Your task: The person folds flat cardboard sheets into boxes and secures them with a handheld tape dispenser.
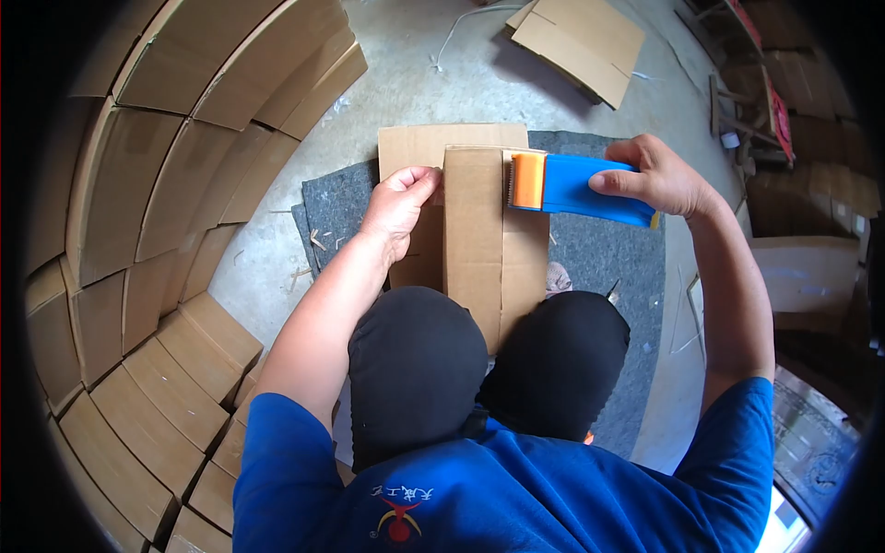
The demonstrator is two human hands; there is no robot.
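A long brown cardboard box (475, 230) stands in front of my knees, with another piece of cardboard (406, 143) behind it to the left. My right hand (650, 175) is wrapped round a blue tape dispenser (585, 189). The dispenser's orange head, with a toothed edge, lies against the upper right part of the box. At the box's upper left edge is my left hand (406, 203), its fingers pinched together; what they hold, if anything, is too small to make out.
Stacked cardboard boxes (147, 184) rise along the left side. A grey mat (599, 267) lies on the concrete floor under the box. Flat cardboard (590, 46) lies at the top. More cardboard (802, 276) and a rack-like frame (747, 92) are on the right.
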